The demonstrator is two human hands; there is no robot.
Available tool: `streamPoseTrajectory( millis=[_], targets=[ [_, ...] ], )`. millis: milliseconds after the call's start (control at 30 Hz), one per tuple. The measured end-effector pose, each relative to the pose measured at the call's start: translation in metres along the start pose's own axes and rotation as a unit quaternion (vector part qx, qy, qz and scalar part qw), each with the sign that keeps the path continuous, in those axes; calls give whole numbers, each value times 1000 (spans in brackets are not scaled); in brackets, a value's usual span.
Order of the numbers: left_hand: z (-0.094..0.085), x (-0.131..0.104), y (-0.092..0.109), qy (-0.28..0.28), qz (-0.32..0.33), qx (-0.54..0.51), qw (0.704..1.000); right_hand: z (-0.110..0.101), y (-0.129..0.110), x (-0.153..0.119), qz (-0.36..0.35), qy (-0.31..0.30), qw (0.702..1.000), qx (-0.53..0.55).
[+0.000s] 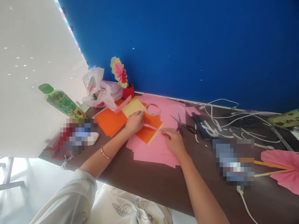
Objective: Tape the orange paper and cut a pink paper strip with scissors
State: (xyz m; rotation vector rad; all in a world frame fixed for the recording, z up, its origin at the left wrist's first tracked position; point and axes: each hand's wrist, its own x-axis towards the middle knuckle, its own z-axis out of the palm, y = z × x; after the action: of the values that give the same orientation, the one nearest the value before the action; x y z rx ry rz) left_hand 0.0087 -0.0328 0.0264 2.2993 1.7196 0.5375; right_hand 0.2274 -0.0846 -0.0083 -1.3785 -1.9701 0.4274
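Note:
A narrow pink paper strip (151, 127) stretches between my two hands, above orange paper. My left hand (135, 122) is closed on its left end, and my right hand (172, 140) pinches the right end between the fingers. Beneath them lie pink sheets (151, 154), an orange sheet (146, 137) with a yellow edge, and a yellow sheet (133, 108). A roll of clear tape (152, 109) rests just beyond the strip. Open scissors (187, 125) with black handles lie to the right of it. More orange sheets (109, 122) are left of my left hand.
A green-capped bottle (64, 102), a plastic bag (102, 90) and a folded paper fan in a red holder (128, 91) stand at the back left. White cables (211, 113), a dark pouch (203, 126) and a pink paper fan (283, 168) are at the right.

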Motion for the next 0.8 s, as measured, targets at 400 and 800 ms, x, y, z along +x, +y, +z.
streamPoseTrajectory(
  millis=[400, 800],
  targets=[
    [8, 45, 7, -45, 100, 131, 985, 3, 5, -2, -22, -2, 1000, 7],
    [-8, 25, 17, 57, 113, -142, 982, 0, 1, -1, -31, -10, 999, -40]
  ],
)
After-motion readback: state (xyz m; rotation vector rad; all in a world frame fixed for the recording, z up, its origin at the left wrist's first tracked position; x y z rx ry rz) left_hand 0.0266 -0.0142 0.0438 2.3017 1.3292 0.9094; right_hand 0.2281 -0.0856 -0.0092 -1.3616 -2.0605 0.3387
